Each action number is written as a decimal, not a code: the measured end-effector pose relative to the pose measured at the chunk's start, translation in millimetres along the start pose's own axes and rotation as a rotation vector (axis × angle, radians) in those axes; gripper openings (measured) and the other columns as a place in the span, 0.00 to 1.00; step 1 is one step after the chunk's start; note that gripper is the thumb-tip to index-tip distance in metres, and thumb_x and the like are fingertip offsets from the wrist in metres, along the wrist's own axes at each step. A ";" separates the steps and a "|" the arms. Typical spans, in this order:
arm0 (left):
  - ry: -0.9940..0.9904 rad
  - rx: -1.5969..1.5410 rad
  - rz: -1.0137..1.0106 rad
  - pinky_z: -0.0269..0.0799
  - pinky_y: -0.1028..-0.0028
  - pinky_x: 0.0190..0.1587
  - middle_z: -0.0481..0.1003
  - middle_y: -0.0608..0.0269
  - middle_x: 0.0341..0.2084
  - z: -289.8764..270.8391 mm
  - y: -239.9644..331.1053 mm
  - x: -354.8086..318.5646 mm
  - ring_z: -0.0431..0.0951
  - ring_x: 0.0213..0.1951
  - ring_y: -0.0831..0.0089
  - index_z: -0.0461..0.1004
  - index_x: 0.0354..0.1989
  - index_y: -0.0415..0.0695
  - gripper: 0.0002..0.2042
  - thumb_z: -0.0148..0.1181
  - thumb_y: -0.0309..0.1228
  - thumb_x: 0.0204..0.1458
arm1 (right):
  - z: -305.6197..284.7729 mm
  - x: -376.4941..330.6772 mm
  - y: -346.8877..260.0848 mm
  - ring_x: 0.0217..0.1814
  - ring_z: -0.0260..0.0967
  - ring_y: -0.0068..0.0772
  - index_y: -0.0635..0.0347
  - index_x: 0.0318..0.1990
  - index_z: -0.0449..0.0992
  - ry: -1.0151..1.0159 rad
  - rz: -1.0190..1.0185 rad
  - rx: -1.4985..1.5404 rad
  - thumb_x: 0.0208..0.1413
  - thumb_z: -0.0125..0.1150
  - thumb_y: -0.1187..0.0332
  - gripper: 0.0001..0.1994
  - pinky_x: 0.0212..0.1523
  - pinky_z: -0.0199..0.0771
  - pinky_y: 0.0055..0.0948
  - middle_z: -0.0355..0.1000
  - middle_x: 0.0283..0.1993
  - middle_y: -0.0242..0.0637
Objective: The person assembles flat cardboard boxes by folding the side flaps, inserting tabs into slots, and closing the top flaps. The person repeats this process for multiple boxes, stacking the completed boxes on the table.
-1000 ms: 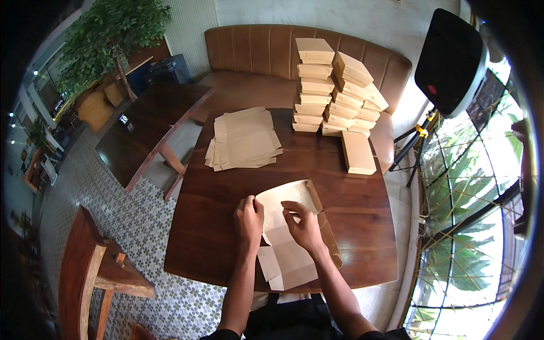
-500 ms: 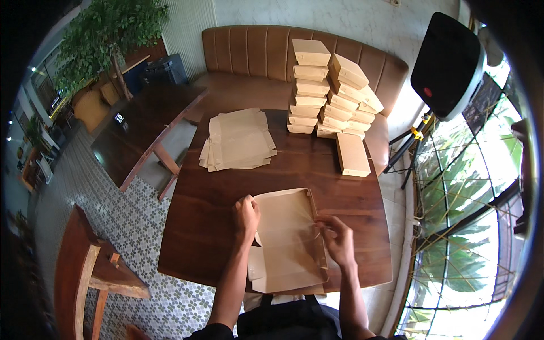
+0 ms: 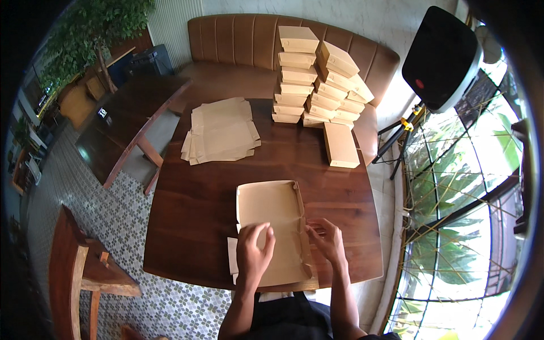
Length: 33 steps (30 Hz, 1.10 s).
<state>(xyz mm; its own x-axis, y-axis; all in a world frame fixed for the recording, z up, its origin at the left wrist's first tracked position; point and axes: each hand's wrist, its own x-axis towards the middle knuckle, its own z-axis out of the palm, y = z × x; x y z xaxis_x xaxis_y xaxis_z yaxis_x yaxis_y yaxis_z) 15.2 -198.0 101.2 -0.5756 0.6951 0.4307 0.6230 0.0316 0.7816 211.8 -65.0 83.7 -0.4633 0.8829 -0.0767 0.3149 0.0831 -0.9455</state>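
A brown cardboard box (image 3: 277,207), unfolded, lies on the wooden table in front of me. Its far half has raised walls on the left, far and right sides. At the near left a side flap (image 3: 233,255) still points outward. Above the box's left edge is my left hand (image 3: 254,252), thumb and fingers apart with nothing seen between them. My right hand (image 3: 330,241) has its fingers bent together at the right wall, near the middle fold, and seems to pinch the cardboard there. The fingertips partly hide that spot.
Flat cardboard blanks (image 3: 222,130) lie piled at the table's far left. Finished closed boxes (image 3: 297,73) rise in tall stacks at the far right, with a single closed box (image 3: 341,145) before them. Beyond are a brown bench (image 3: 243,42) and a black speaker (image 3: 441,56) on a tripod.
My left hand has come off the box's far left corner and moved nearer to me. The far left wall now stands up. My right hand stays by the right wall. The whole view has shifted slightly.
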 end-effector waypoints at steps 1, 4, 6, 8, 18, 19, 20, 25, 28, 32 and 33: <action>0.009 0.004 -0.022 0.77 0.58 0.54 0.82 0.52 0.42 -6.9 3.5 -12.5 0.82 0.47 0.51 0.81 0.49 0.40 0.09 0.66 0.26 0.61 | -0.1 0.3 0.5 0.45 0.84 0.28 0.67 0.52 0.84 0.005 0.033 -0.038 0.67 0.71 0.64 0.15 0.48 0.84 0.29 0.86 0.44 0.40; 0.063 0.084 -0.098 0.77 0.62 0.53 0.83 0.53 0.43 -37.7 -9.6 -33.2 0.83 0.49 0.58 0.83 0.46 0.40 0.07 0.66 0.27 0.63 | -2.1 -3.0 5.8 0.42 0.84 0.26 0.66 0.49 0.86 0.003 0.038 -0.116 0.66 0.71 0.66 0.12 0.45 0.84 0.29 0.86 0.41 0.39; 0.076 0.175 -0.159 0.77 0.62 0.50 0.82 0.54 0.47 -62.6 -25.7 -37.3 0.82 0.48 0.60 0.82 0.50 0.41 0.10 0.67 0.29 0.63 | -5.1 -3.7 8.8 0.41 0.84 0.24 0.66 0.48 0.86 0.029 0.095 -0.165 0.66 0.71 0.67 0.11 0.44 0.83 0.28 0.86 0.39 0.38; -0.013 0.189 -0.358 0.77 0.65 0.42 0.80 0.54 0.53 -83.8 -37.2 -42.5 0.82 0.45 0.64 0.80 0.57 0.42 0.16 0.69 0.35 0.65 | -5.5 -2.9 9.4 0.40 0.83 0.23 0.65 0.49 0.86 0.073 0.075 -0.109 0.66 0.72 0.66 0.11 0.43 0.83 0.27 0.87 0.38 0.38; -0.128 -0.198 -0.644 0.82 0.75 0.41 0.84 0.57 0.38 -72.2 -72.4 -63.7 0.84 0.38 0.78 0.79 0.57 0.36 0.14 0.68 0.25 0.65 | -21.6 -39.3 10.1 0.49 0.83 0.27 0.69 0.56 0.82 0.012 0.203 -0.049 0.65 0.74 0.64 0.19 0.53 0.83 0.30 0.86 0.46 0.40; -0.107 -0.271 -0.614 0.82 0.75 0.43 0.84 0.57 0.39 -69.5 -74.8 -64.2 0.84 0.38 0.78 0.79 0.58 0.36 0.15 0.68 0.25 0.65 | -23.8 -44.0 11.6 0.49 0.83 0.27 0.69 0.57 0.81 0.002 0.208 -0.055 0.65 0.74 0.65 0.19 0.54 0.83 0.30 0.85 0.47 0.40; -0.086 -0.343 -0.601 0.82 0.75 0.44 0.84 0.57 0.40 -67.0 -76.9 -63.7 0.83 0.39 0.78 0.78 0.59 0.36 0.16 0.68 0.25 0.65 | -25.1 -47.5 13.3 0.49 0.83 0.28 0.69 0.58 0.80 -0.002 0.234 -0.068 0.65 0.73 0.65 0.20 0.55 0.83 0.31 0.85 0.48 0.40; -0.172 -0.513 -0.562 0.81 0.75 0.50 0.84 0.57 0.44 -61.2 -76.6 -59.3 0.84 0.45 0.77 0.76 0.61 0.36 0.18 0.68 0.22 0.64 | -25.7 -55.4 17.5 0.53 0.84 0.34 0.66 0.60 0.79 0.038 0.134 -0.021 0.62 0.74 0.68 0.21 0.56 0.85 0.36 0.84 0.51 0.44; -0.179 -0.533 -0.573 0.83 0.74 0.50 0.83 0.55 0.46 -58.1 -73.0 -57.8 0.85 0.46 0.75 0.75 0.62 0.36 0.19 0.69 0.22 0.63 | -16.8 -52.8 11.4 0.57 0.82 0.36 0.63 0.61 0.79 0.204 -0.002 0.025 0.60 0.73 0.72 0.22 0.57 0.85 0.37 0.82 0.53 0.44; -0.196 -0.636 -0.677 0.84 0.71 0.50 0.82 0.52 0.47 -58.7 -67.6 -59.4 0.85 0.46 0.71 0.68 0.68 0.39 0.28 0.71 0.22 0.61 | -9.7 -59.5 -14.0 0.63 0.77 0.44 0.60 0.60 0.80 0.504 -0.376 -0.520 0.54 0.76 0.76 0.24 0.59 0.81 0.40 0.79 0.57 0.45; -0.214 -0.651 -0.739 0.84 0.70 0.51 0.82 0.51 0.47 -59.4 -65.7 -60.5 0.85 0.47 0.71 0.67 0.70 0.39 0.29 0.72 0.21 0.61 | -6.6 -64.4 -21.3 0.62 0.77 0.46 0.59 0.60 0.80 0.332 -0.410 -0.470 0.53 0.78 0.75 0.25 0.60 0.81 0.42 0.78 0.59 0.45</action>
<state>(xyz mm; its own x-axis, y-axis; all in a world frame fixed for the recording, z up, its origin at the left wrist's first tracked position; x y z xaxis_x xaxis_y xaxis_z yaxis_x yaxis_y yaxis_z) -22.4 -284.8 50.6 -0.5534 0.7762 -0.3022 -0.2991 0.1534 0.9418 240.3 -120.6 110.8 -0.3677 0.8257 0.4278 0.5276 0.5641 -0.6352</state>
